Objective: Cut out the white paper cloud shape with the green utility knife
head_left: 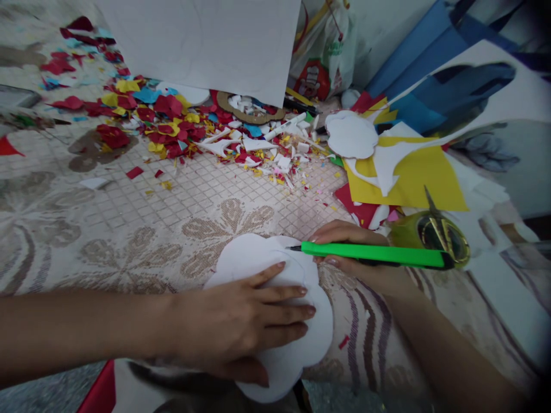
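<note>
A white cloud-shaped foam cutout (253, 258) lies on the patterned cloth (172, 201) in front of me. My left hand (241, 321) lies flat on it, fingers stretched out, pressing it down. My right hand (357, 252) is closed on a bright green pen-like tool (370, 253). Its dark tip touches the cutout's upper right edge.
A heap of red, yellow, blue and white scraps (181, 123) covers the far cloth. A large white sheet (206, 40) stands behind it. Yellow foam sheets (413, 178), another white cloud cutout (350, 135), scissors (443, 232) and blue sheets (426, 63) lie at the right.
</note>
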`<action>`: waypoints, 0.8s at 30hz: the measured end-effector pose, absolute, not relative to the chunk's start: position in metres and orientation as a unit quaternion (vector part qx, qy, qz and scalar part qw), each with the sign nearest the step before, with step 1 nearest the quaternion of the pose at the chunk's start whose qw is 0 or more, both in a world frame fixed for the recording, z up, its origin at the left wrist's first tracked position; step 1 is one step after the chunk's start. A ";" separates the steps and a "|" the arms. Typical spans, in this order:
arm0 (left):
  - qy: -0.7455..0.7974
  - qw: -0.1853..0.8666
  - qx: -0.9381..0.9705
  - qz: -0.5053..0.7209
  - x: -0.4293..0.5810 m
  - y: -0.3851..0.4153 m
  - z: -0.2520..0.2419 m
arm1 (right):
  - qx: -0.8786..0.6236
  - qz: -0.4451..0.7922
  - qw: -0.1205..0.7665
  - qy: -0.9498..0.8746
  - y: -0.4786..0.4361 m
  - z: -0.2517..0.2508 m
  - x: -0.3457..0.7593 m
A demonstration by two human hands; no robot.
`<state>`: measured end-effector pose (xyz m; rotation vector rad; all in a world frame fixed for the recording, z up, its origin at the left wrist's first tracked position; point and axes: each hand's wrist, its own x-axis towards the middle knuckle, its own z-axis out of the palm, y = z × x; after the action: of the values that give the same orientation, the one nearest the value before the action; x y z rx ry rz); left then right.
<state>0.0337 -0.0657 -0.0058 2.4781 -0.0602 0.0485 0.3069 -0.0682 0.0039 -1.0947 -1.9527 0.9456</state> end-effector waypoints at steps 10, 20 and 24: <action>-0.027 0.322 0.946 0.011 0.036 -0.065 -0.005 | -0.423 0.346 0.352 -0.760 -0.068 0.005 0.305; -0.024 0.345 0.938 0.029 0.036 -0.065 -0.005 | -0.399 0.362 0.344 -0.769 -0.067 0.007 0.305; -0.024 0.349 0.936 0.041 0.035 -0.065 -0.006 | -0.391 0.344 0.323 -0.791 -0.065 0.012 0.304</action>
<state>0.0353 -0.0652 -0.0058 2.4249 -0.0618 0.1064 0.3036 -0.0650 0.0120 -1.0255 -2.0752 0.9031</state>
